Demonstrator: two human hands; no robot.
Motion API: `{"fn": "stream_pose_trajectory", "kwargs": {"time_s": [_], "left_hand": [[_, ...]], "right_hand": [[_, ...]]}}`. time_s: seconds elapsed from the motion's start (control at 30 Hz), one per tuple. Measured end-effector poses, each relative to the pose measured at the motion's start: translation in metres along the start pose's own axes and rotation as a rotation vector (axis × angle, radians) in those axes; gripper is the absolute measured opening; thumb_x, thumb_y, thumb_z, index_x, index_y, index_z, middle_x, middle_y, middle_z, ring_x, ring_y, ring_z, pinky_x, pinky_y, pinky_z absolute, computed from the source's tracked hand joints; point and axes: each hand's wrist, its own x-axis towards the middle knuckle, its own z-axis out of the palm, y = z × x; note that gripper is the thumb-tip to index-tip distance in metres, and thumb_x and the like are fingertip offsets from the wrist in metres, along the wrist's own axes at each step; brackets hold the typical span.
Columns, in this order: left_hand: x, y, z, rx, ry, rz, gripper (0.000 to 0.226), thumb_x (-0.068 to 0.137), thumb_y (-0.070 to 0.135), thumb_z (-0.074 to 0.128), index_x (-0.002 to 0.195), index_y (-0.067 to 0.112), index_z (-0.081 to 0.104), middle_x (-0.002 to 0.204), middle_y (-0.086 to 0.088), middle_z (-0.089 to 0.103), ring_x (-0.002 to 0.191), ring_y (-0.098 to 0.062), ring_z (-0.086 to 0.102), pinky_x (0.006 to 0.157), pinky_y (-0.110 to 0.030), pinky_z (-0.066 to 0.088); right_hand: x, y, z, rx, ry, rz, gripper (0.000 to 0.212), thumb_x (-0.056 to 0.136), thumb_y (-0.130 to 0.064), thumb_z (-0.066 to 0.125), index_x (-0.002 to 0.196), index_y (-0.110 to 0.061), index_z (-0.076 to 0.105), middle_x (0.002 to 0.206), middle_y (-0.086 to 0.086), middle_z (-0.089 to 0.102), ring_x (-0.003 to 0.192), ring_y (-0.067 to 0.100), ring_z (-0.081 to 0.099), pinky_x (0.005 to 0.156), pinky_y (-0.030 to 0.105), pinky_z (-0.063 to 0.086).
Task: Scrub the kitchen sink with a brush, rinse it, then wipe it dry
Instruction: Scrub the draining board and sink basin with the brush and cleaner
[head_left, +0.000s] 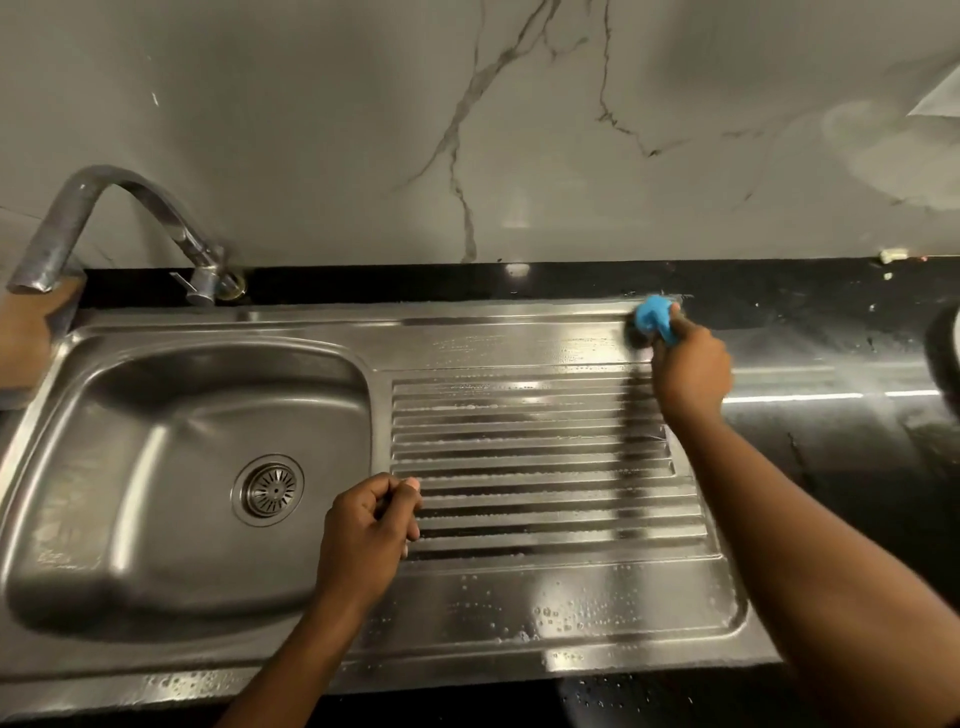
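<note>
A stainless steel sink (93, 644) fills the counter, with its bowl and round drain (268, 490) on the left and a ribbed draining board (545, 452) on the right. The board is wet, with soap bubbles along the ribs and front edge. My right hand (691, 371) grips a blue brush (655, 316) and presses it onto the far right corner of the draining board. My left hand (366, 535) is curled into a loose fist with nothing in it, hovering at the divide between bowl and board.
A curved metal tap (104, 192) arches over the bowl's far left corner. Black stone counter (831, 467) lies right of the sink, with a dark round object (945, 353) at the right edge. Marble-patterned wall (467, 130) behind. A brown object (26, 338) sits at the far left.
</note>
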Motion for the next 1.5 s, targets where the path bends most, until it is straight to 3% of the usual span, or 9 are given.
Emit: {"fn": "stream_pose_trajectory", "kwargs": {"time_s": [0.17, 0.27, 0.47, 0.57, 0.8, 0.93, 1.1, 1.27, 1.5], "left_hand": [[-0.003, -0.001, 0.003, -0.004, 0.005, -0.001, 0.030, 0.102, 0.024, 0.063, 0.077, 0.009, 0.070, 0.062, -0.011, 0.066, 0.053, -0.022, 0.058, 0.058, -0.037, 0.050], [-0.007, -0.003, 0.007, -0.006, 0.014, -0.011, 0.030, 0.102, 0.024, 0.064, 0.077, 0.009, 0.071, 0.061, -0.011, 0.065, 0.053, -0.021, 0.057, 0.058, -0.037, 0.049], [-0.012, -0.001, 0.020, -0.017, 0.023, -0.019, 0.028, 0.102, 0.023, 0.063, 0.080, 0.010, 0.072, 0.061, -0.010, 0.066, 0.052, -0.019, 0.057, 0.057, -0.036, 0.049], [-0.010, -0.002, 0.028, -0.029, 0.012, -0.026, 0.029, 0.102, 0.022, 0.063, 0.078, 0.009, 0.071, 0.059, -0.009, 0.065, 0.051, -0.019, 0.057, 0.057, -0.037, 0.049], [-0.008, 0.006, 0.028, -0.041, 0.001, 0.009, 0.030, 0.103, 0.025, 0.063, 0.077, 0.012, 0.072, 0.061, -0.009, 0.066, 0.053, -0.020, 0.058, 0.058, -0.037, 0.051], [-0.006, 0.006, 0.023, -0.057, 0.031, 0.012, 0.028, 0.103, 0.023, 0.063, 0.078, 0.013, 0.072, 0.062, -0.009, 0.066, 0.054, -0.020, 0.058, 0.057, -0.037, 0.050], [-0.011, 0.007, 0.025, -0.049, 0.026, 0.024, 0.028, 0.102, 0.023, 0.064, 0.077, 0.013, 0.072, 0.062, -0.010, 0.066, 0.054, -0.020, 0.058, 0.057, -0.038, 0.050], [-0.022, 0.011, 0.035, -0.035, -0.001, 0.035, 0.030, 0.102, 0.025, 0.063, 0.076, 0.012, 0.072, 0.061, -0.009, 0.066, 0.054, -0.019, 0.058, 0.057, -0.036, 0.050], [-0.029, 0.002, 0.032, -0.056, 0.007, 0.026, 0.030, 0.102, 0.022, 0.064, 0.074, 0.017, 0.072, 0.060, -0.010, 0.065, 0.052, -0.021, 0.057, 0.057, -0.037, 0.048]], "right_hand": [[-0.053, -0.063, 0.033, 0.260, -0.103, 0.011, 0.034, 0.106, -0.022, 0.058, 0.139, -0.022, 0.062, 0.113, 0.002, 0.073, 0.089, 0.015, 0.066, 0.068, 0.025, 0.050], [-0.083, -0.118, 0.052, 0.333, -0.293, -0.149, 0.029, 0.101, -0.037, 0.065, 0.126, -0.025, 0.069, 0.096, -0.008, 0.070, 0.084, 0.014, 0.068, 0.075, 0.033, 0.057], [-0.066, -0.163, 0.055, 0.167, -0.558, -0.263, 0.037, 0.093, -0.030, 0.077, 0.124, -0.014, 0.064, 0.109, 0.000, 0.070, 0.090, 0.019, 0.067, 0.082, 0.037, 0.058], [-0.042, -0.112, 0.038, 0.127, -0.499, -0.209, 0.034, 0.093, -0.035, 0.077, 0.121, -0.016, 0.071, 0.101, -0.002, 0.073, 0.081, 0.016, 0.067, 0.074, 0.035, 0.057], [0.038, -0.014, -0.028, 0.059, -0.368, 0.039, 0.043, 0.087, -0.038, 0.084, 0.117, -0.008, 0.074, 0.105, 0.012, 0.075, 0.093, 0.026, 0.072, 0.084, 0.042, 0.061], [0.031, -0.017, -0.029, 0.053, -0.305, 0.090, 0.049, 0.084, -0.038, 0.086, 0.116, -0.004, 0.072, 0.112, 0.014, 0.074, 0.103, 0.031, 0.071, 0.085, 0.039, 0.056], [-0.018, -0.077, 0.006, 0.131, -0.412, -0.036, 0.032, 0.093, -0.031, 0.077, 0.116, -0.011, 0.066, 0.101, 0.001, 0.069, 0.087, 0.018, 0.065, 0.064, 0.028, 0.049], [-0.057, -0.117, 0.027, 0.113, -0.504, -0.203, 0.034, 0.095, -0.035, 0.074, 0.121, -0.014, 0.065, 0.107, 0.004, 0.071, 0.092, 0.022, 0.068, 0.084, 0.042, 0.060], [-0.025, -0.024, -0.019, -0.088, -0.275, -0.253, 0.028, 0.104, -0.030, 0.061, 0.129, -0.019, 0.065, 0.105, 0.007, 0.072, 0.096, 0.028, 0.071, 0.073, 0.037, 0.055]]}}
